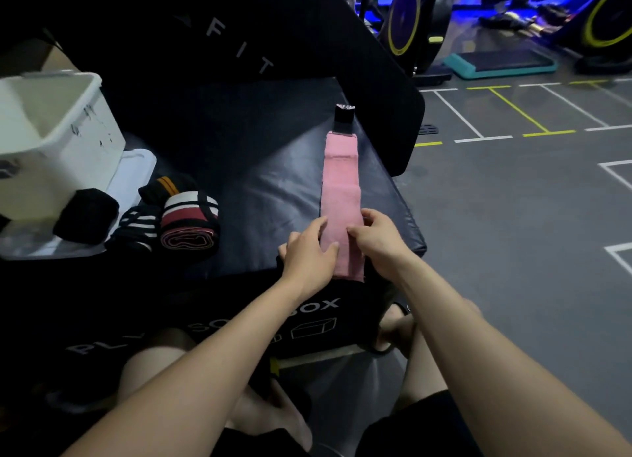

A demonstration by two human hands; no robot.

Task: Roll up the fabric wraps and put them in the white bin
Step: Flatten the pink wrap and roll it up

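Head view: the pink wrap [340, 196] lies flat and lengthwise on the black padded box [260, 155], its black fastener tab [344, 119] at the far end and its near end hanging just over the box edge toward me. I judge it is laid out straight so the roll can start square and track evenly along the strip.

My left hand [309, 251] rests on the left edge of the near end, fingers extended and flat on the fabric, thumb lying across the pink; it pins the strip against sliding. My right hand [374, 236] sits on the right edge, fingers curled with the tips pinching the fabric border. Both hands work the same end, which suggests the first fold of the roll is about to be formed; no turn is rolled yet.

The white bin [56, 138] stands open at the far left of the box, on its white lid [135, 176]. Four finished rolls sit just in front of it: a black roll [87, 215], a black-and-white striped roll [138, 227], a red-banded roll [189, 224] and an orange-striped roll [169, 186]. None is visibly in the bin, though its floor is hidden from this angle.

Risk: an uneven first fold will make the roll spiral off to one side
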